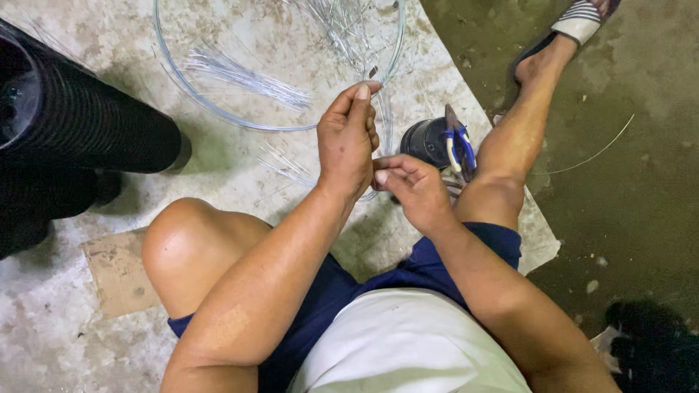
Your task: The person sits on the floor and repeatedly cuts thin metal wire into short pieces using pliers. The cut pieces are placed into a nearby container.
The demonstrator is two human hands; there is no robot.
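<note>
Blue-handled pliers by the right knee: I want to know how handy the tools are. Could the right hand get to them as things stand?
Probably yes. The right hand is close to the blue-handled pliers, which rest on a black round container with nothing between, though its fingers are pinching thin wire.

A worn concrete floor (626,218) carries it all. On it lie a pale sheet (240,167), a cardboard scrap (116,273), a wire hoop (218,109), loose wire bundles (247,76), a black pot (426,142) with blue-handled pliers (460,149), and black ribbed tubes (80,124).
</note>
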